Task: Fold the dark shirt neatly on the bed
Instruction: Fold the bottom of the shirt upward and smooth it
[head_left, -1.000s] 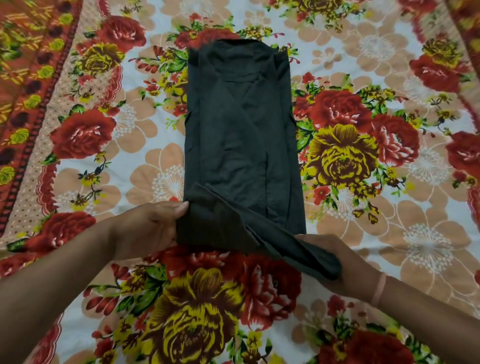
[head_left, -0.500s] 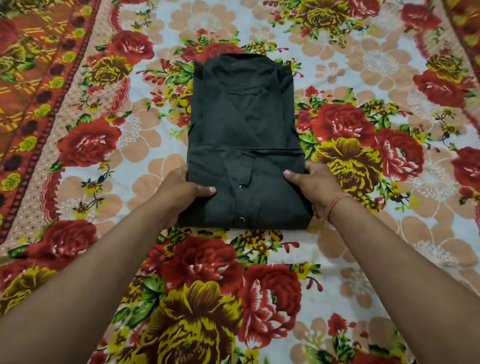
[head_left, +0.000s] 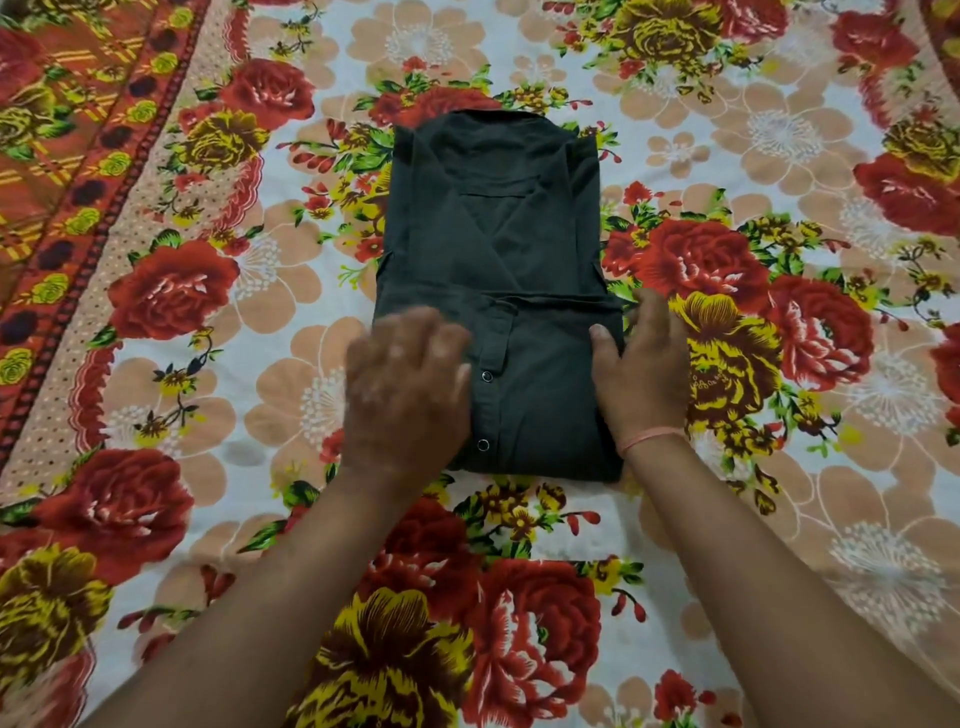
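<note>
The dark cotton shirt lay folded on the flower-printed bed sheet. The blurred left hand lay flat, fingers spread, on its near-left part; the right hand lay flat along its right edge.

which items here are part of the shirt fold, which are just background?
In the job: dark shirt, bottom part folded up; left hand on its left side; right hand at its right edge.
Background: floral bedsheet; pink wristband on the right wrist.

It was a home bedroom: a bed covered by a flowered bedsheet filled the view.
</note>
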